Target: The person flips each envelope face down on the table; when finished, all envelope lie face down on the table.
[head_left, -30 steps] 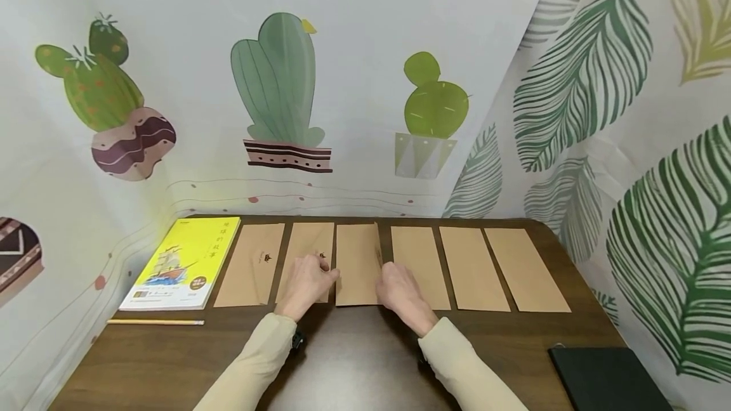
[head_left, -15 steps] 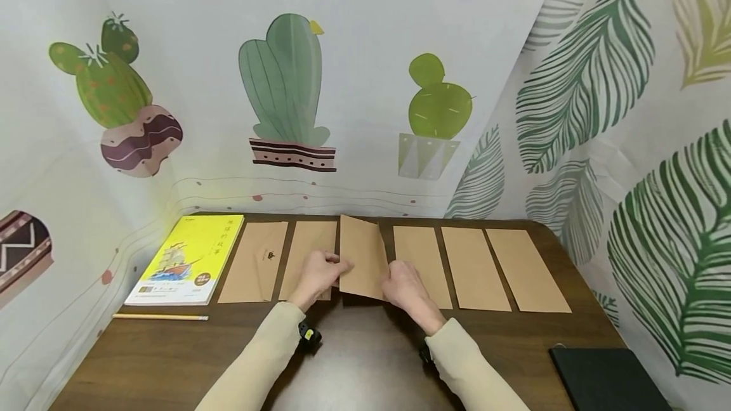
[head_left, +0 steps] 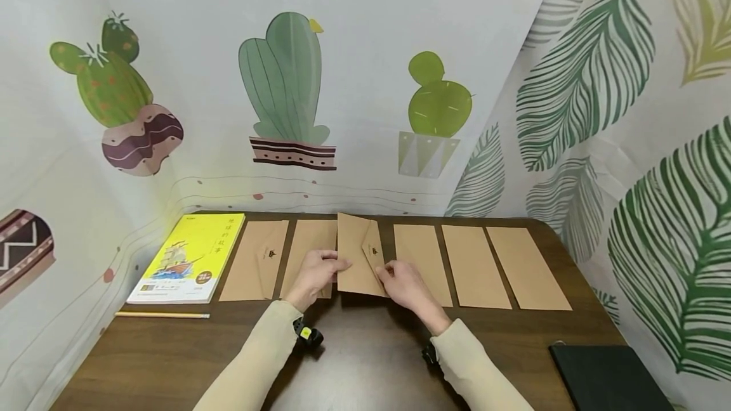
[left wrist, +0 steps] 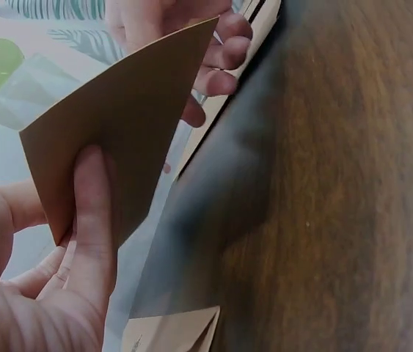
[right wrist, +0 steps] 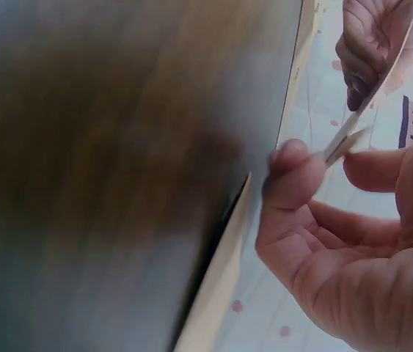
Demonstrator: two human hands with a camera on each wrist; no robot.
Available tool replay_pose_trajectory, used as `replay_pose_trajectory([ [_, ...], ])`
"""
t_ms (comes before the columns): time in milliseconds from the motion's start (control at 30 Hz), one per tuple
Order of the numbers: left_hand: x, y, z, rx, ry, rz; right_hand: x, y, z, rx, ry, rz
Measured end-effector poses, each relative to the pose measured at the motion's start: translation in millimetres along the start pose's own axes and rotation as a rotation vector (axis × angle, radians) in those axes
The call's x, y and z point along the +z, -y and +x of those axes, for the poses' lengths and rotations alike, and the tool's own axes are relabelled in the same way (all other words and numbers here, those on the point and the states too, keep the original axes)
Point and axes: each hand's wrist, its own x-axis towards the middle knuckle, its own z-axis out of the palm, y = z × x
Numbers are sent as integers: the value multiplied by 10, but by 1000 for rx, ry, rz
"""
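Both hands pinching envelope, tilted, flap perhaps ajar

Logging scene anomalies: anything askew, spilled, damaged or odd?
Nothing spilled or visibly damaged. Only the middle envelope is out of line: tilted and raised off the table, because the left hand and right hand grip it.

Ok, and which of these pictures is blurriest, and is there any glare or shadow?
Right wrist view: blurriest, the tabletop smeared while the right hand looks clearer; head view: fairly crisp, with pale glare on the tabletop's near middle and a shadow below the held envelope; left wrist view: dimmer, the held envelope's visible face in shade.
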Motion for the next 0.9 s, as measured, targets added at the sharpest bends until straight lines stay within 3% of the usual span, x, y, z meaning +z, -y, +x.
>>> replay_pose_trajectory([
  [133,25,-17,-22,23,-12,48,-121,209,-78,137,-11,165],
  [300,93,-62,-58,55,-47,216,-160,251,-80,237,-66,299],
  [533,198,-85,-78,30,-39,328,-212,273,-94,234,-84,333],
  [667,237,-68,-71,75,-16,384,-237,298,-109,221,-89,336],
  [733,247,10,15,96,-3,432,-248,312,-112,211,-97,330],
  [833,259,16,32,132,25,504,-257,326,-112,191,-116,304],
  [900,277,140,141,217,32,557,-262,331,-108,179,-132,277],
])
